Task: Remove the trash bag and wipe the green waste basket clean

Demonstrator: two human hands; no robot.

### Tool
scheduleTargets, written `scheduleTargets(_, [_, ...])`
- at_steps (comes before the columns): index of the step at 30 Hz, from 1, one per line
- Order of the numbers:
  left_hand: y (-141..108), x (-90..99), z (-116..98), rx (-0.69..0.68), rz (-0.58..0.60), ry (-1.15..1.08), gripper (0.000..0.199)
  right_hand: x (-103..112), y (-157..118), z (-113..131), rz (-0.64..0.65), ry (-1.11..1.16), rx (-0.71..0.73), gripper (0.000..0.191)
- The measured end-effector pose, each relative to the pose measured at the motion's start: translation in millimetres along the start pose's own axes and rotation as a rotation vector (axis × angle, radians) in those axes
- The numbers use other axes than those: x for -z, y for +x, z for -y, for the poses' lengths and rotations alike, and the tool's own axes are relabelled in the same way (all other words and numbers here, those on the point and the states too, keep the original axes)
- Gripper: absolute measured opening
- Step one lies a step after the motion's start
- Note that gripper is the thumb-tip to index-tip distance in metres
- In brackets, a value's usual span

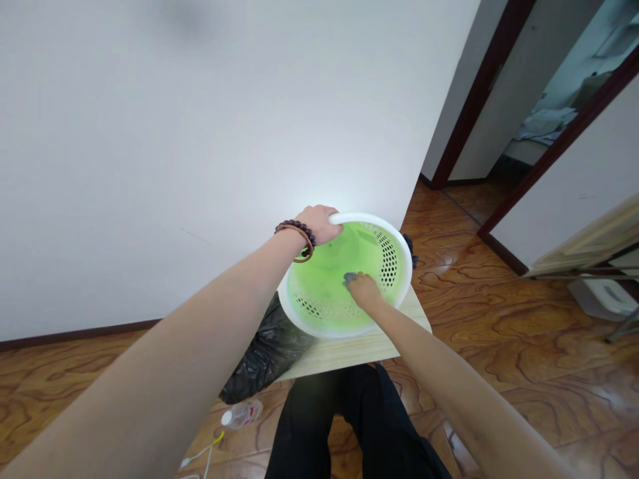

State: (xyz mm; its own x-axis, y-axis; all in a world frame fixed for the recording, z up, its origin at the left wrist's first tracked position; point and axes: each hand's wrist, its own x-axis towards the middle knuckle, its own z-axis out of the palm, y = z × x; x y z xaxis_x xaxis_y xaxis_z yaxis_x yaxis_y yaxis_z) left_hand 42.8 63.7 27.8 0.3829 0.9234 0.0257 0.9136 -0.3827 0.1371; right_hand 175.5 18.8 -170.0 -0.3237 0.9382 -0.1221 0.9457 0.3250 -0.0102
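A round green basket (329, 283) with a white rim and rows of holes rests on a small light-wood table (339, 354), its opening facing me. My left hand (319, 224), with bracelets at the wrist, is closed over the rim at the upper left. Inside the basket is my right hand (364, 290), its fingers closed on a small grey cloth (349, 278) near the basket's inner surface. Whether the cloth touches that surface I cannot tell.
A black plastic bag (272, 349) lies at the table's left side. On the wooden floor are a clear bottle (243, 414) with a white cap and a white cable (197, 458). A white wall (224, 133) stands behind the table; a doorway opens at the right.
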Motion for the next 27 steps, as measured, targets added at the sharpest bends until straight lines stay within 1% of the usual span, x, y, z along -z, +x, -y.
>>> scheduleTargets(4, [5.1,4.7,-1.7,0.038,0.095,-0.045,0.049,-8.8,12.9,11.9,0.013,0.016,-0.015,0.03])
scheduleTargets(6, [7.0,5.5,-4.3,0.063,0.131,-0.033,0.054,-13.8,19.7,15.2,0.009,0.026,-0.025,0.032])
scheduleTargets(8, [7.6,3.9,-6.8,0.091,0.113,-0.009,0.055,-18.1,24.8,15.6,-0.001,0.039,-0.03,0.035])
scheduleTargets(11, [7.0,-1.9,-9.3,0.112,0.037,-0.012,0.061,-21.9,28.3,14.2,-0.007,0.061,-0.045,0.037])
scheduleTargets(13, [6.7,-5.5,-10.6,0.11,0.007,-0.037,0.062,-23.1,29.5,16.7,-0.006,0.076,-0.072,0.038])
scheduleTargets(15, [6.8,-7.5,-12.2,0.1,-0.003,-0.063,0.056,-23.7,31.7,25.1,-0.001,0.092,-0.108,0.037])
scheduleTargets(17, [7.2,-7.9,-14.1,0.091,-0.002,-0.075,0.049,-24.0,35.2,38.7,0.012,0.117,-0.125,0.035])
scheduleTargets(19, [7.9,-7.5,-16.2,0.09,0.01,-0.074,0.044,-23.6,38.4,51.8,0.029,0.148,-0.107,0.035])
scheduleTargets(21, [8.5,-7.3,-17.6,0.1,0.021,-0.077,0.042,-22.0,38.6,56.6,0.041,0.171,-0.073,0.035])
scheduleTargets(23, [9.3,-7.8,-17.9,0.108,0.026,-0.088,0.043,-19.1,34.7,49.1,0.047,0.171,-0.056,0.031])
scheduleTargets(27, [11.2,-10.4,-16.0,0.11,0.015,-0.104,0.044,-13.4,23.7,14.5,0.035,0.157,-0.047,0.031])
